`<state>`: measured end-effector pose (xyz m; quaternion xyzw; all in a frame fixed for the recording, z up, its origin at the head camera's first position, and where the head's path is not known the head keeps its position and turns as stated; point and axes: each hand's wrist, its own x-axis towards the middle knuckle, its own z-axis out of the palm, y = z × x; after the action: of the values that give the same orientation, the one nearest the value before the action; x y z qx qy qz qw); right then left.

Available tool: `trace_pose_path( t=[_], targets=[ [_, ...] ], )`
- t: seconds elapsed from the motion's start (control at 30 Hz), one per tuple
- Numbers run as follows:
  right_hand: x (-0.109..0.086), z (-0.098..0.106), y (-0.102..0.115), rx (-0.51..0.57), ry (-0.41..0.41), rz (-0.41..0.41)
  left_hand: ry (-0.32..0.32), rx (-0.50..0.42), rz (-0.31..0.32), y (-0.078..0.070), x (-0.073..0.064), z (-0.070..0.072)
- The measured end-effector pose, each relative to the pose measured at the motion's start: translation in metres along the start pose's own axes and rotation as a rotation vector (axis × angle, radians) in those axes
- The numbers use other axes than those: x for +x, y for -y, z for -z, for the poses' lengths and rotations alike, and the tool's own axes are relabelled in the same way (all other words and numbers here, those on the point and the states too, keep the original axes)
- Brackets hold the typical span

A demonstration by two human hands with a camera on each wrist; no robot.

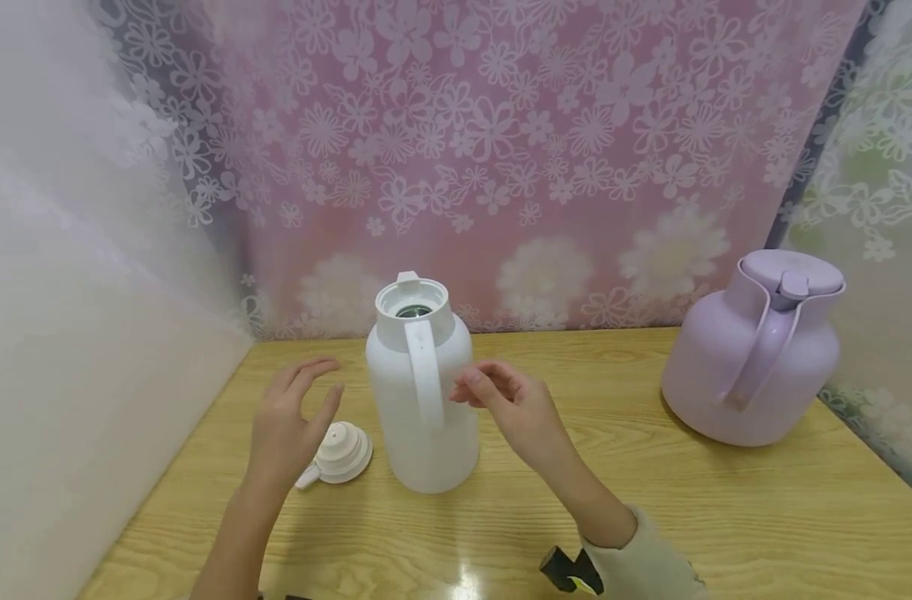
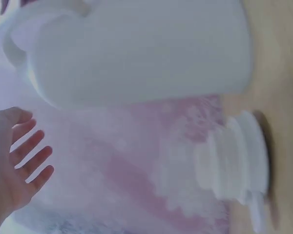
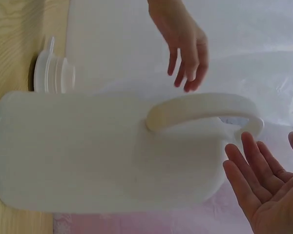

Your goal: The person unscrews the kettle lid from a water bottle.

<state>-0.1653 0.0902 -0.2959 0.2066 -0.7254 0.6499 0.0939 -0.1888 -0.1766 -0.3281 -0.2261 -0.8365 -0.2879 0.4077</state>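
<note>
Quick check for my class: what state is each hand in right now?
Left hand: open, holding nothing, beside the white jug.
Right hand: open, fingers loosely bent, holding nothing, near the jug's handle.

two jugs (image 1: 390,400) (image 1: 749,358), one loose lid (image 1: 342,454)

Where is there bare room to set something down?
On the table, between the right hand and purple jug, and in front of the white jug. Crowded: the white jug's left, where the lid lies and the left hand hovers.
</note>
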Motion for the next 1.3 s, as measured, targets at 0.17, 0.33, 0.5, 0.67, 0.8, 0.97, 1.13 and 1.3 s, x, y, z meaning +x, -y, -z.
trace_pose_path(
  t=[0.17, 0.33, 0.5, 0.67, 0.8, 0.97, 1.13, 1.3],
  targets=[
    [-0.007, 0.034, 0.004, -0.092, -0.041, 0.022, -0.169, -0.218, -0.061, -0.04, 0.014, 0.007],
    [-0.018, 0.073, 0.008, -0.177, -0.099, 0.09, -0.172, -0.348, -0.172, -0.078, 0.026, -0.002],
    [-0.03, 0.108, 0.01, -0.255, -0.181, 0.18, -0.121, -0.436, -0.21, -0.108, 0.028, -0.019],
    [-0.041, 0.144, 0.011, -0.295, -0.258, 0.264, -0.175, -0.42, -0.333, -0.135, 0.028, -0.035],
    [-0.054, 0.168, 0.014, -0.319, -0.321, 0.222, -0.271, -0.37, -0.48, -0.151, 0.029, -0.04],
    [-0.066, 0.192, 0.015, -0.249, -0.415, 0.214, -0.198, -0.405, -0.479, -0.16, 0.032, -0.049],
    [-0.075, 0.212, 0.012, -0.162, -0.506, 0.193, -0.103, -0.416, -0.428, -0.162, 0.032, -0.065],
    [-0.08, 0.23, 0.009, -0.065, -0.584, 0.182, -0.008, -0.441, -0.334, -0.165, 0.035, -0.084]
  ],
)
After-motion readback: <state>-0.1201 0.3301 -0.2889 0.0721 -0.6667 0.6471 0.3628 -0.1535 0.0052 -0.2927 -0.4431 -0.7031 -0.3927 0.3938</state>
